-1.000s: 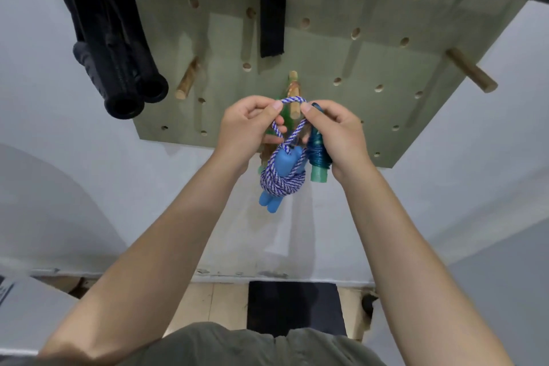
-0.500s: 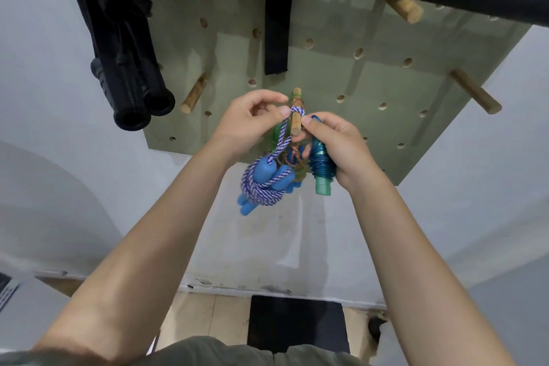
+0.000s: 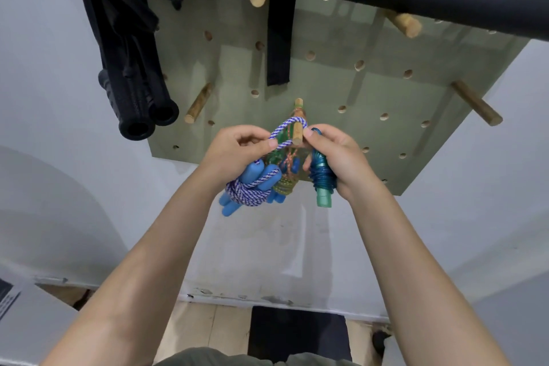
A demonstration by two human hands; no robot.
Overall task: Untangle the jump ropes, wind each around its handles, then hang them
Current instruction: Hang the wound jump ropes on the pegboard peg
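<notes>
On the green pegboard (image 3: 341,116) a wooden peg (image 3: 298,125) juts toward the viewer, its long axis running out from the board. The left hand (image 3: 234,151) pinches the blue-and-white rope's loop (image 3: 289,128), which arches over the peg's tip, its wound blue handles (image 3: 252,184) hanging below. The right hand (image 3: 335,154), just right of the peg, grips the teal wound rope (image 3: 322,178).

A pale green wall-mounted pegboard (image 3: 341,92) with wooden pegs carries a black strap (image 3: 279,47), black foam-handled ropes (image 3: 133,92) and an orange-green wound rope bundle (image 3: 286,178) on its middle wooden peg (image 3: 298,131).
</notes>
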